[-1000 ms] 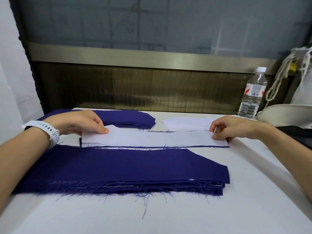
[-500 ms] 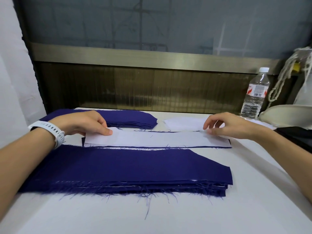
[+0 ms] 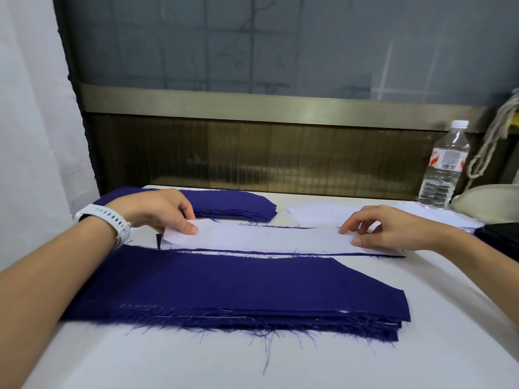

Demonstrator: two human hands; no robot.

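A long white strip (image 3: 266,238) lay flat across the middle of the surface (image 3: 280,366), set on top of a purple piece (image 3: 280,252) of which only a thin edge showed along its near side. The left hand (image 3: 157,209), with a white watch (image 3: 112,220) at the wrist, pinched the strip's slightly raised left end between thumb and fingers. The right hand (image 3: 393,228) rested at the strip's right end, fingers loosely arched and spread, only the tips and thumb touching down, gripping nothing. A frayed stack of purple pieces (image 3: 224,287) lay just in front of the strip, a second purple stack (image 3: 233,204) behind the left hand, a small pile of white pieces (image 3: 314,213) beside it. A water bottle (image 3: 443,167) stood upright at the far right
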